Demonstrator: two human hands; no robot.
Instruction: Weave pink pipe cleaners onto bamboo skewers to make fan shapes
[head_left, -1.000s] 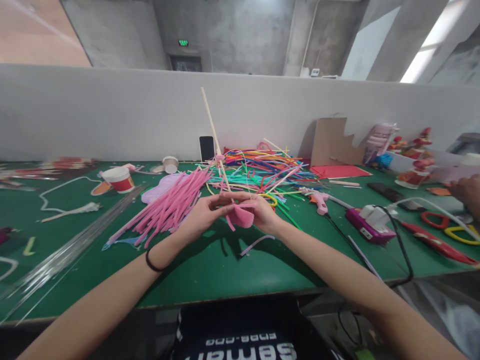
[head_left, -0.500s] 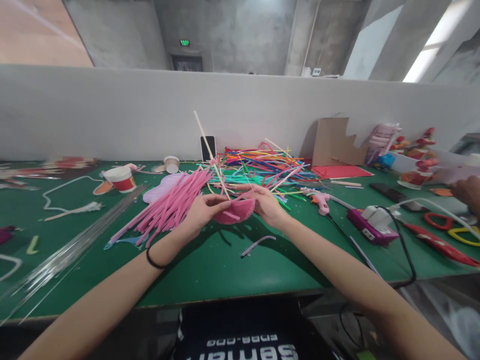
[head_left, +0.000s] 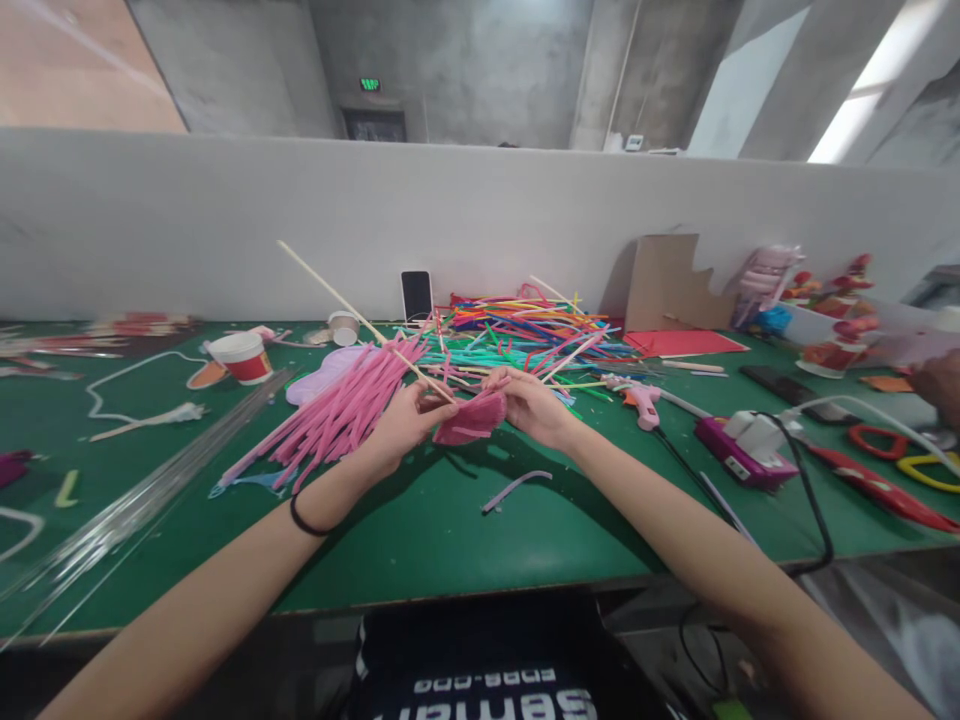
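In the head view, both hands meet above the middle of the green table [head_left: 450,545], just in front of the piles of craft material. Between them is a pink fan-shaped piece [head_left: 472,418], fuzzy like chenille stems. It is a half-round with a ribbed surface, its curved edge turned down towards the person and its straighter edge up, and it is held clear of the table top. A wooden stick [head_left: 360,320], thin and pale, joins it at the left side and slants up and away to the left, its far end high against the white partition.

The left hand [head_left: 405,425] is closed, thumb and fingers pinching the stick where it meets the pink piece; a dark band sits on that wrist. The right hand [head_left: 529,405] is also closed, its fingertips gripping the upper right edge of the piece.

Just left of the hands lies a bundle of pink pipe cleaners [head_left: 330,420], and behind them a heap of multicoloured pipe cleaners [head_left: 525,335]. A loose pink strip [head_left: 514,488] lies on the table near the right forearm. A paper cup [head_left: 241,357] stands well to the left, a phone [head_left: 415,295] leans on the partition, and a glue gun [head_left: 637,400] lies to the right
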